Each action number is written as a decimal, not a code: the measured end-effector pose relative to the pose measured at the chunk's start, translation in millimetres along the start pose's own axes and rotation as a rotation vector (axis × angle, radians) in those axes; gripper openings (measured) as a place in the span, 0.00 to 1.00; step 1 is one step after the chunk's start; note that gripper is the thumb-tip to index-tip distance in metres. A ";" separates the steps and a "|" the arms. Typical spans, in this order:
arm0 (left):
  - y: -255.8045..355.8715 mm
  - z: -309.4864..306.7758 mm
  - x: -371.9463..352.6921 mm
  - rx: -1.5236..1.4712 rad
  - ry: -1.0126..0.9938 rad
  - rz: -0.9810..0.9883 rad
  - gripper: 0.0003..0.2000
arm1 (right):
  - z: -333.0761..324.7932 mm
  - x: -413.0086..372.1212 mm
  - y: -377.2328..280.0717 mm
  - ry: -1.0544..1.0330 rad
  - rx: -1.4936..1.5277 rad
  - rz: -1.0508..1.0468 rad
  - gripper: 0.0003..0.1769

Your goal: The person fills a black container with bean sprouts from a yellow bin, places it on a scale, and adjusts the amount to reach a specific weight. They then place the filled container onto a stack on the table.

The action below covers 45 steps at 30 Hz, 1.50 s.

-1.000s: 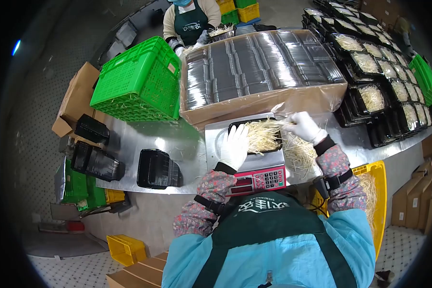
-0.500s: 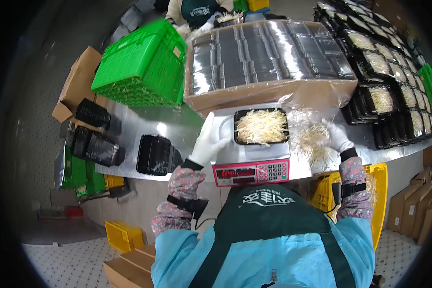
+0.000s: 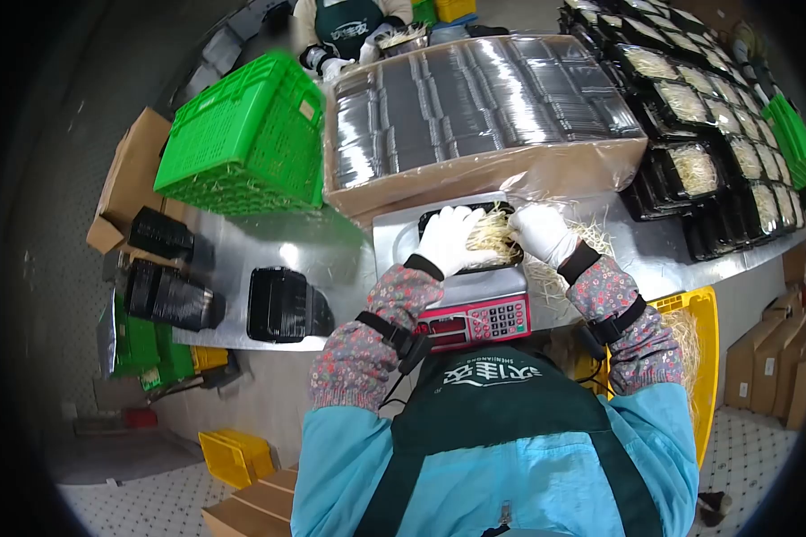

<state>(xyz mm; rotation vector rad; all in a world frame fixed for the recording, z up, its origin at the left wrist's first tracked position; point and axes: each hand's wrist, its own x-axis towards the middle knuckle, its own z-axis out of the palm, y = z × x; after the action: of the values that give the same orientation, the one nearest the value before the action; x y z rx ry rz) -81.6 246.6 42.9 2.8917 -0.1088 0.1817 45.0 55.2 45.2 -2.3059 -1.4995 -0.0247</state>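
Black tray [image 3: 429,217] sat on scale [image 3: 479,288], presumably to register load. Left hand [image 3: 449,240] lay open over sprouts [image 3: 490,236], likely steadying them; right hand [image 3: 545,234] curled at right edge, grip unclear.

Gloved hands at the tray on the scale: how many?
2: the left hand over the left part of the tray, the right hand at its right end.

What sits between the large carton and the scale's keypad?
In the head view: the scale's plate, bearing a black tray of pale strands, left hand over it, right hand at its edge.
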 end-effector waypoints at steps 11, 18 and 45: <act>-0.3 -35.9 -30.3 -0.485 0.125 -0.149 0.52 | -136.7 5.3 -11.1 0.111 0.576 0.236 0.09; -19.6 -1.1 -81.3 -1.220 0.436 -0.361 0.43 | -27.8 38.2 -40.1 0.118 0.409 -0.089 0.09; -6.3 42.8 -15.4 -0.006 0.277 -0.053 0.17 | 38.1 21.1 -59.4 -0.048 0.268 0.185 0.39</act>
<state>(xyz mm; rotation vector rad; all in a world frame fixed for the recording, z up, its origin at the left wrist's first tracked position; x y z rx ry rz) -91.3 243.2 -1.9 2.8254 0.0165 0.5669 -5.8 107.1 33.1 -2.2274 -1.2218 0.2678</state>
